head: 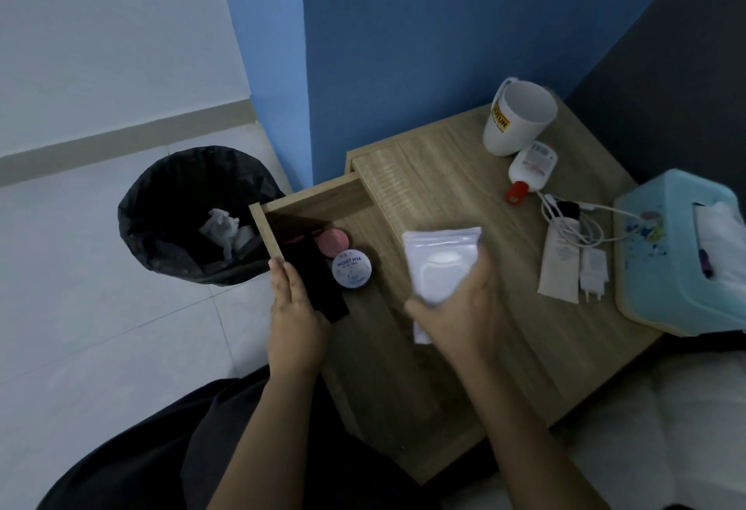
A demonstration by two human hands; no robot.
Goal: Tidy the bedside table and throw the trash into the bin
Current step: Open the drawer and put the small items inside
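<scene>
A wooden bedside table [464, 194] stands in the corner with its drawer [315, 196] pulled out to the left. My right hand [464, 307] grips a clear zip pouch [440, 259] with something white inside, held above the tabletop. My left hand [294, 316] rests on the drawer's front edge, fingers flat against a black item [315, 279] inside. Two round tins lie in the drawer, a pink one [333, 242] and a white one [351, 270]. The bin [193, 215], lined with a black bag, sits on the floor left of the drawer and holds crumpled white tissue [220, 227].
At the table's back stand a white mug [518, 118] and a white bottle with a red cap [529, 170]. A white charger with tangled cable [581, 235], a flat white tube [559, 267] and a light blue tissue box [678, 251] fill the right side. Blue walls close behind.
</scene>
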